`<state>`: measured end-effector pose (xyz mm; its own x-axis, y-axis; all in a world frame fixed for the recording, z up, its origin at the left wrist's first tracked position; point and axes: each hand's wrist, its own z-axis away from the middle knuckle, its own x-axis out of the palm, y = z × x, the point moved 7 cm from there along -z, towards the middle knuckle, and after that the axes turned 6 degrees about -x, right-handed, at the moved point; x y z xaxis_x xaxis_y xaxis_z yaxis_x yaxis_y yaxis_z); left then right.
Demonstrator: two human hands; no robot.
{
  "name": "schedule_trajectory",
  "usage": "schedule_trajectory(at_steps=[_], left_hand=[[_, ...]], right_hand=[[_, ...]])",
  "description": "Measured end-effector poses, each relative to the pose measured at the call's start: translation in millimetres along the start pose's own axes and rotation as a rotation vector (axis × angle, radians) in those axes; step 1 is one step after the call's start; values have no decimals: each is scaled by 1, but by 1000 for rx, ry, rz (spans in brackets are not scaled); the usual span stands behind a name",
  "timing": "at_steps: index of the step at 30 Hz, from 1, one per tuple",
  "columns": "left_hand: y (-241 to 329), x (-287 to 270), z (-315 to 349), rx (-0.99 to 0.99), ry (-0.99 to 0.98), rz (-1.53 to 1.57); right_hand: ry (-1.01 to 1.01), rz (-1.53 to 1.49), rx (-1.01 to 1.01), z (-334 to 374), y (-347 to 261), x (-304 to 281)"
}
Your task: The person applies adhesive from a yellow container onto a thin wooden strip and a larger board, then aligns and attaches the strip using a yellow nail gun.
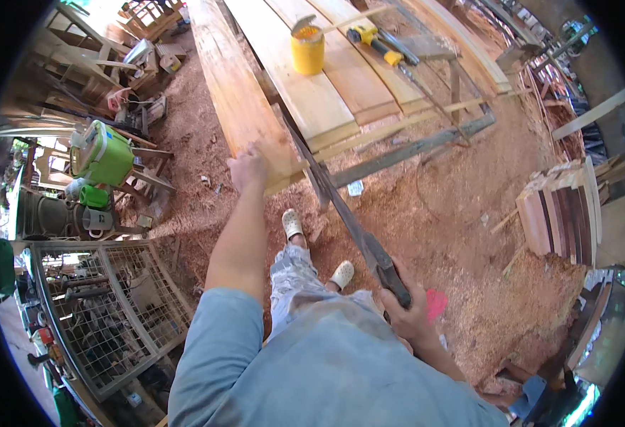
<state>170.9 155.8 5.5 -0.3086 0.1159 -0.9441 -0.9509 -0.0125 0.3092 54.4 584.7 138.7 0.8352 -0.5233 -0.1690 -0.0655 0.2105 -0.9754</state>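
My left hand bears down on the near end of a long wooden board, its fingers bent against the top face near the left edge. My right hand is wrapped round the dark handle of a long handsaw, close to my right hip. The saw's blade slants away up and left, seen nearly edge-on, and passes the board's right near corner. Whether its teeth touch the wood I cannot tell.
Beside the board, several planks lie on a frame, carrying a yellow can and a yellow-and-black tool. A green cooler and wire-mesh cage stand left. Stacked wood is at right. Sawdust covers the ground.
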Motion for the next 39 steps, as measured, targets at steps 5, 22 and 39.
schedule_trajectory(at_steps=[5, 22, 39], left_hand=[[-13, 2, -5, -249, -70, 118], [-13, -1, -3, -228, -55, 80], [-36, 8, -19, -424, 60, 301]], right_hand=[[-99, 116, -21, -1, -31, 18], [-89, 171, 50, -10, -38, 27], [-103, 299, 28, 24, -42, 10]])
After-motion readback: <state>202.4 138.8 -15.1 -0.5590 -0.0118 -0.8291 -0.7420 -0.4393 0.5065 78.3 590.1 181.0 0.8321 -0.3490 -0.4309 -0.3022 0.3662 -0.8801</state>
